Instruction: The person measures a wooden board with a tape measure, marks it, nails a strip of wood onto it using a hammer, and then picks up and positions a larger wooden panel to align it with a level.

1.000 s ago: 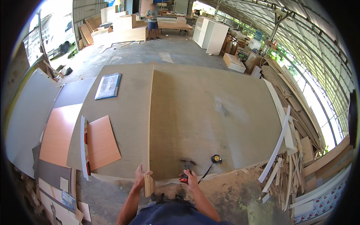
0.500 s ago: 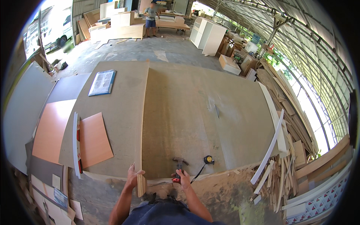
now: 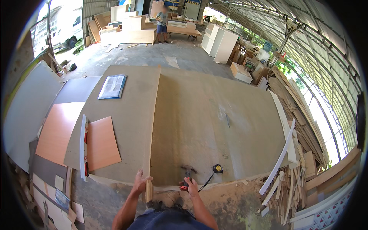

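The left hand [image 3: 142, 181] clasps the long wooden strip [image 3: 149, 153] where it overhangs the table's [image 3: 191, 115] near edge; by that edge the right hand [image 3: 192, 187] grips a hammer [image 3: 188, 174] (tape measure [image 3: 217, 168] near)

Bright daylt; glare L & R; fisheye-bent edges
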A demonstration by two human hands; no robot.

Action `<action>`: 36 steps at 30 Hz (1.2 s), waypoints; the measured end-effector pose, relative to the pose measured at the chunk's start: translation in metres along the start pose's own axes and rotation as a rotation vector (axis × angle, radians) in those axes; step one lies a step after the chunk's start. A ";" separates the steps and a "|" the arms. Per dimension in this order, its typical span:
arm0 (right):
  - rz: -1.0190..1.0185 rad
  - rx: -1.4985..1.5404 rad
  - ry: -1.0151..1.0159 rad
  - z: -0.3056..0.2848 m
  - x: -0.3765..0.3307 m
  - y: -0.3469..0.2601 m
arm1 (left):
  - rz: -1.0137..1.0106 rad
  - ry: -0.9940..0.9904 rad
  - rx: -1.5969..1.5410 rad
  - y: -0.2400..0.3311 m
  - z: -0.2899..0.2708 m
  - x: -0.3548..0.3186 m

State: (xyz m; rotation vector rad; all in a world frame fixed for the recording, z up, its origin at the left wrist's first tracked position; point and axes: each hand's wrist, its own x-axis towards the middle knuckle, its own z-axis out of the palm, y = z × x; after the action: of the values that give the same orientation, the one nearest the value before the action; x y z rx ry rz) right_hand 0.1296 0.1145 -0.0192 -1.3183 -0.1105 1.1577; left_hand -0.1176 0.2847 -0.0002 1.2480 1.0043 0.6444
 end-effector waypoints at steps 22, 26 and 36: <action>-0.013 -0.009 -0.001 0.000 0.003 0.003 | 0.015 0.005 0.105 0.023 0.001 -0.007; -0.026 -0.022 -0.006 0.000 0.004 0.002 | -0.009 -0.010 0.077 0.027 0.000 -0.008; -0.028 -0.024 -0.009 0.005 -0.003 -0.003 | -0.032 -0.013 0.065 0.018 -0.003 -0.005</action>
State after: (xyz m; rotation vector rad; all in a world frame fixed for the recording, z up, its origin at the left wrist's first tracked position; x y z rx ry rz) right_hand 0.1267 0.1163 -0.0129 -1.3285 -0.1492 1.1416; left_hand -0.1199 0.2861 0.0188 1.2894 1.0390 0.5822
